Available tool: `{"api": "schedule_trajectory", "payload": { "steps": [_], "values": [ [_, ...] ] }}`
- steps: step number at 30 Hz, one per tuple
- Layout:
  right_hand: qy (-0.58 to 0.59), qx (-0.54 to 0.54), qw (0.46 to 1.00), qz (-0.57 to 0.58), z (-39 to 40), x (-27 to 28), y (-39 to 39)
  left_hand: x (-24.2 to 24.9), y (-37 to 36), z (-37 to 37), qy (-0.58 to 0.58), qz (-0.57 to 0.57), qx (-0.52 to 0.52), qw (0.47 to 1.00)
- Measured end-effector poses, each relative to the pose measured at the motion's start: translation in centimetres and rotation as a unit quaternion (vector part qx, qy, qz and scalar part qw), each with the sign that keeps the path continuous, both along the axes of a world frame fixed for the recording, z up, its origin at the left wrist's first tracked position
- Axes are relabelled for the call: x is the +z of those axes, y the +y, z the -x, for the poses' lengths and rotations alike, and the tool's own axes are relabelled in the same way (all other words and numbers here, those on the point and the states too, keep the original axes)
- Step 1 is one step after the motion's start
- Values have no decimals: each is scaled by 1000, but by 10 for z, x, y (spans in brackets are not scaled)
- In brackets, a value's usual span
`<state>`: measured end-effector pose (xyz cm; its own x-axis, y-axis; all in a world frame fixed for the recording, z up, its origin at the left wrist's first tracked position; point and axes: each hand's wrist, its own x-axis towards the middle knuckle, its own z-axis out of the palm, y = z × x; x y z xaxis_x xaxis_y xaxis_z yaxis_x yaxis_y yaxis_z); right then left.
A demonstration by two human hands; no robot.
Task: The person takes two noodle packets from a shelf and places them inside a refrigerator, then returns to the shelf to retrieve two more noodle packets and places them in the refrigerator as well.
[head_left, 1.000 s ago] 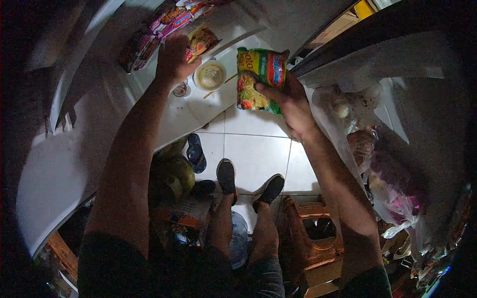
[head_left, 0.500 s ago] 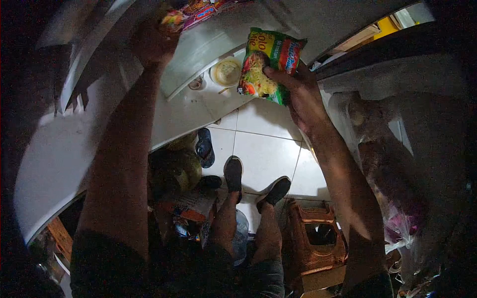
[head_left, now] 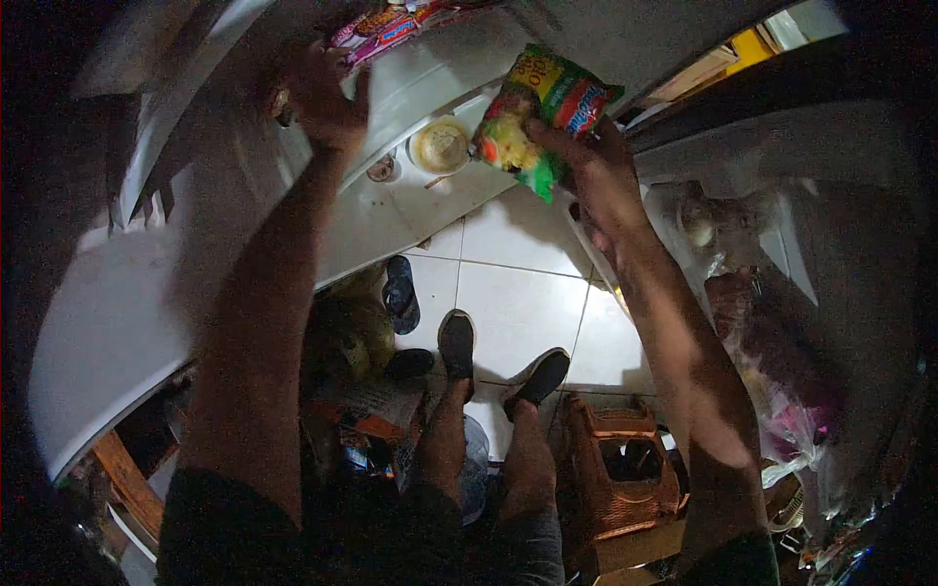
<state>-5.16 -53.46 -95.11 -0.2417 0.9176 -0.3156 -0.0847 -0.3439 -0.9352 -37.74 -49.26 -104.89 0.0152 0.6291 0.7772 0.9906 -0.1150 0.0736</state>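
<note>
My right hand grips a green and yellow instant noodle packet, its thumb across the front. The packet is held up, tilted, over the edge of a pale counter. At the upper left my left hand is in dim light, thumb spread from the fingers, and I see nothing held in it. Just beyond its fingertips lie pink and purple noodle packets. Between the two hands, a round pale tub and a small glass stand on the lower ledge.
Below me is a white tiled floor with a dark flip-flop beside my shoes. A brown plastic stool stands at the lower right. Plastic bags lie along the right side. A pale surface runs along the left.
My left hand has shifted slightly right and its thumb now stands apart, below the pink packets. The green packet in my right hand has tilted and moved a little right.
</note>
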Motion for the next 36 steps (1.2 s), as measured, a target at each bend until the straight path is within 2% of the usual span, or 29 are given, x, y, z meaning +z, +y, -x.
{"api": "schedule_trajectory", "payload": {
  "steps": [2, 4, 6, 7, 9, 10, 12, 13, 15, 16, 18, 19, 23, 25, 26, 28, 29, 30, 32, 34, 36],
  "values": [
    [-5, 1, 1000, -7, 4, 11, 2, 11, -13, -60, -138, 70, -90, 984],
    [-7, 6, 1000, -9, 4, 10, 1, 4, -23, -98, -208, 132, -179, 953],
    [-8, -73, 997, 1, 4, 0, 4, 30, -40, -138, -350, 187, -313, 863],
    [-8, -72, 997, 1, 4, -3, 6, 38, -45, -149, -350, 187, -312, 863],
    [38, -42, 998, -32, -2, -10, 9, 48, -49, -162, -363, 283, -294, 838],
    [41, -43, 998, -33, -4, -13, 9, 47, -47, -161, -361, 283, -294, 839],
    [50, 13, 998, -25, -4, -15, 11, 46, -43, -152, -279, 274, -275, 878],
    [52, 12, 998, -26, -3, -15, 11, 45, -42, -146, -277, 274, -275, 879],
    [-71, 51, 993, -81, 1, -13, 10, 45, -40, -129, -236, 242, -246, 908],
    [-67, 52, 993, -84, 4, -14, 11, 40, -33, -116, -232, 240, -244, 910],
    [-123, 36, 987, -100, 8, -18, 10, 33, -17, -92, -180, 139, -235, 945],
    [-121, 35, 987, -100, 10, -16, 11, 37, -16, -84, -214, 165, -167, 948],
    [-111, 37, 986, -123, 22, -12, 24, 37, 17, -39, -175, 98, -123, 972],
    [-121, 48, 982, -135, 29, -10, 31, 44, 29, -20, -47, 137, -12, 989],
    [-122, 51, 982, -136, 30, -7, 34, 38, 37, 1, -45, 137, -13, 989],
    [-124, 56, 981, -136, 31, -10, 41, 23, 53, 35, -96, 263, 13, 960],
    [-145, 55, 974, -165, 30, -15, 47, 23, 66, 37, 29, 102, -34, 994],
    [-165, 54, 966, -193, 28, -18, 50, 24, 72, 40, 28, 103, -34, 994],
    [-164, 58, 960, -221, 23, -26, 49, 26, 76, 47, -193, 283, -33, 939],
    [-164, 63, 952, -250, 23, -24, 45, 23, 81, 55, -156, 271, -27, 949],
    [-120, 40, 977, -173, 26, -20, 41, 20, 89, 62, -82, 244, -16, 966]
  ]
}}
